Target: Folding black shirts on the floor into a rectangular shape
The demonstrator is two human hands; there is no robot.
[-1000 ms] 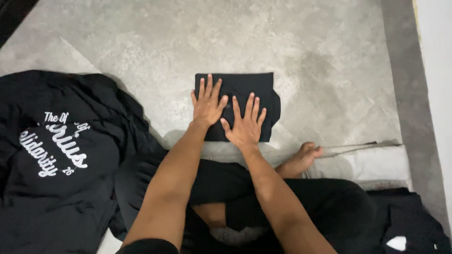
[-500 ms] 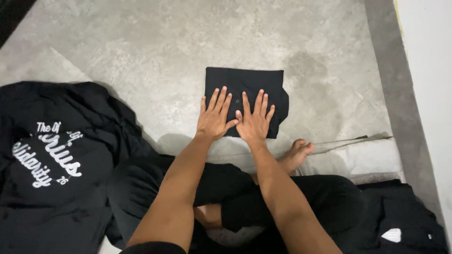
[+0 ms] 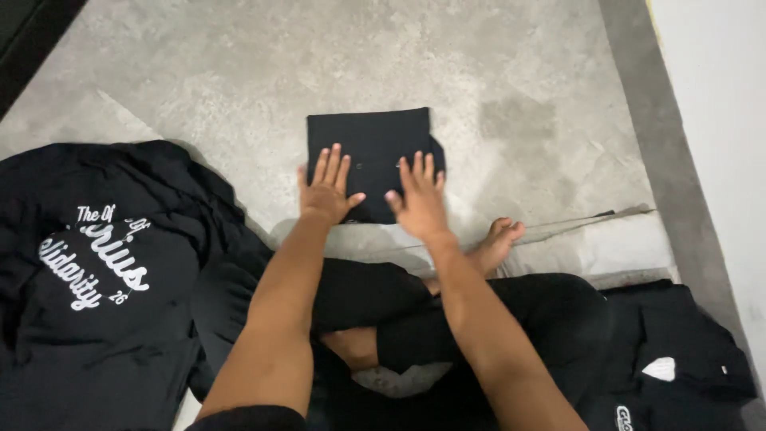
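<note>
**Both palms lying flat on a folded black garment, floor level**

Grey concrete floor (image 3: 239, 72) is filling most of the frame; the widest open stretch is running across the top, from the upper left to above the folded piece, with more bare floor to the right of it. A dark strip (image 3: 32, 32) is cutting the upper left corner. Down the right side a darker grey band (image 3: 662, 144) is bordering a pale wall (image 3: 718, 96), closing off that edge.

A heap of black garments (image 3: 104, 319) is taking up the lower left, crowding the floor there; its top piece is carrying curved white lettering, centre left of the frame. A second black garment (image 3: 686, 351) is lying in the lower right corner, showing a small white tag and a bit of white print near the bottom edge. A pale sheet (image 3: 622, 247) is lying on the floor at mid right, its edge running level toward the bare foot (image 3: 495, 243).

The person's crossed legs in black are filling the bottom centre.

The folded black garment (image 3: 371, 136) is sitting at centre, slightly above the middle, a near-square with straight top and side edges; its near edge is covered by the hands.

Left hand (image 3: 325, 195) is pressing flat on the garment's lower left corner, fingers extended and slightly spread, gripping nothing. Right hand (image 3: 419, 199) is lying flat likewise on the lower right part, fingers extended, nothing clasped. The two hands are close together, thumbs pointing toward each other, not touching.
</note>
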